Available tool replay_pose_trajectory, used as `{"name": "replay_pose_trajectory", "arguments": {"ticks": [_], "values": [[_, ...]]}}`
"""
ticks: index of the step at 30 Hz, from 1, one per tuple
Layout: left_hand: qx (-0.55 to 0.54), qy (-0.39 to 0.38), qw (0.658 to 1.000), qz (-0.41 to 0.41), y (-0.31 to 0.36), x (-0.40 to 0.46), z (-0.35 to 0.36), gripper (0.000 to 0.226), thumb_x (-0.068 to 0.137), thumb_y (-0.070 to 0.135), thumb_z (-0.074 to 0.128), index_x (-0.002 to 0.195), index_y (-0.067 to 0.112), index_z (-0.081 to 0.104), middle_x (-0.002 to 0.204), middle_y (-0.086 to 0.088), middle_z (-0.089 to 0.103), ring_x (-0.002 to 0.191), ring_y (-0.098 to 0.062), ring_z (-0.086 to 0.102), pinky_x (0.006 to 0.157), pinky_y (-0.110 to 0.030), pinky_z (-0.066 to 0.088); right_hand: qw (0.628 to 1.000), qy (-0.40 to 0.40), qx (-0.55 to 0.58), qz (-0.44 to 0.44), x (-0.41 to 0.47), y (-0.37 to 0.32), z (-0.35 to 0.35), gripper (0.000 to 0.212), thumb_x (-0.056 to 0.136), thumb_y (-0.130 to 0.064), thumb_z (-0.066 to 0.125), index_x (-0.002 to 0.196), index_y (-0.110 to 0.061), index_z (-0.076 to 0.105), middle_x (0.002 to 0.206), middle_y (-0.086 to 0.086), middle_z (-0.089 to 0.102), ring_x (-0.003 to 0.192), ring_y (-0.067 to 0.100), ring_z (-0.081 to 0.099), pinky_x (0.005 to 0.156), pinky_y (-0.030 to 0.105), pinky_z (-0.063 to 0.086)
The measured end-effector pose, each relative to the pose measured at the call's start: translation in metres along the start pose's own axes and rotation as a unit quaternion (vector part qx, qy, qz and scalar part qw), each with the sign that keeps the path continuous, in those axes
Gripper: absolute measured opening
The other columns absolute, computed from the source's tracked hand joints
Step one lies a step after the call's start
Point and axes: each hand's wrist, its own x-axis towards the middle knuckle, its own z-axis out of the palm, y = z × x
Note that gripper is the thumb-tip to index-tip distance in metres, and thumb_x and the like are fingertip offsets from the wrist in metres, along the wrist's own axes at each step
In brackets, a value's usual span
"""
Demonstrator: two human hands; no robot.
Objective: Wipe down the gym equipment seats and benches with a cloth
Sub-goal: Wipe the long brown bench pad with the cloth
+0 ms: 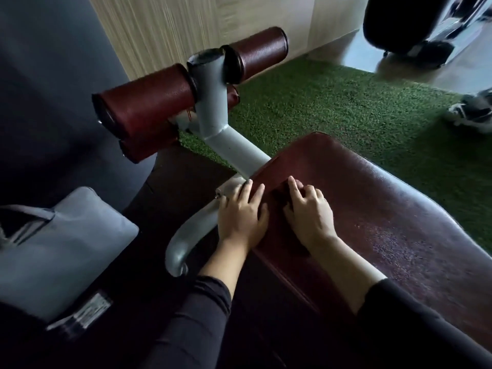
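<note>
Maroon bench pad (372,222), landmark. Left hand (241,214) flat at its near-left edge, fingers spread, fingertips touching the grey frame tube (231,147). Right hand (308,209) beside it, fingers curled on a dark cloth (282,197), mostly hidden. Grey bag (66,243) left of pad; its label (90,310) blurred, unreadable.

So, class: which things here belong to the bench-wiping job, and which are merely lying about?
Job: bench pad; dark cloth; left hand; right hand; roller pads.
Lying about: grey bag; shoes; green turf.
</note>
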Motion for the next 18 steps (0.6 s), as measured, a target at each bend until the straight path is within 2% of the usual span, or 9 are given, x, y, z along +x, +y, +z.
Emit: {"name": "replay_pose_trajectory", "arguments": {"ticks": [3, 5, 7, 13, 18], "values": [[-0.008, -0.043, 0.999, -0.027, 0.017, -0.017, -0.026, 0.057, 0.084, 0.04, 0.035, 0.134, 0.02, 0.057, 0.137, -0.012, 0.055, 0.123, -0.03, 0.054, 0.099, -0.051, 0.042, 0.994, -0.103, 0.029, 0.03, -0.02, 0.001, -0.031, 0.065, 0.088, -0.037, 0.059, 0.146, -0.021, 0.035, 0.116, 0.013, 0.055, 0.111, 0.03, 0.053, 0.083, 0.036, 0.046], [0.01, -0.091, 0.995, -0.033, 0.031, -0.027, -0.05, 0.056, 0.09, 0.039, 0.039, 0.145, 0.025, 0.041, 0.148, -0.004, 0.043, 0.134, -0.023, 0.041, 0.108, -0.047, 0.031, 0.988, -0.138, 0.046, 0.055, -0.032, 0.001, -0.055, 0.063, 0.09, -0.043, 0.054, 0.147, -0.03, 0.03, 0.118, 0.007, 0.053, 0.115, 0.025, 0.051, 0.083, 0.033, 0.045], [0.015, -0.112, 0.993, -0.034, 0.046, -0.036, -0.077, 0.057, 0.094, 0.038, 0.041, 0.148, 0.027, 0.033, 0.152, 0.0, 0.037, 0.137, -0.019, 0.034, 0.111, -0.045, 0.025, 0.982, -0.139, 0.087, 0.091, -0.042, -0.002, -0.085, 0.06, 0.091, -0.044, 0.052, 0.146, -0.032, 0.032, 0.12, 0.008, 0.053, 0.113, 0.026, 0.054, 0.083, 0.033, 0.046], [0.005, -0.136, 0.99, -0.022, 0.095, -0.055, -0.183, 0.053, 0.094, 0.036, 0.041, 0.146, 0.027, 0.037, 0.148, 0.002, 0.042, 0.133, -0.018, 0.038, 0.109, -0.045, 0.028, 0.968, -0.157, 0.115, 0.157, -0.065, -0.026, -0.192, 0.055, 0.09, -0.043, 0.05, 0.142, -0.035, 0.035, 0.123, 0.005, 0.052, 0.104, 0.032, 0.061, 0.083, 0.034, 0.047], [-0.005, -0.146, 0.989, 0.006, 0.14, -0.085, -0.264, 0.047, 0.094, 0.034, 0.044, 0.14, 0.024, 0.047, 0.141, 0.003, 0.049, 0.129, -0.018, 0.044, 0.107, -0.045, 0.031, 0.96, -0.128, 0.14, 0.205, -0.092, -0.044, -0.292, 0.05, 0.081, -0.047, 0.059, 0.129, -0.037, 0.05, 0.107, 0.001, 0.058, 0.097, 0.03, 0.063, 0.079, 0.034, 0.048]]}}
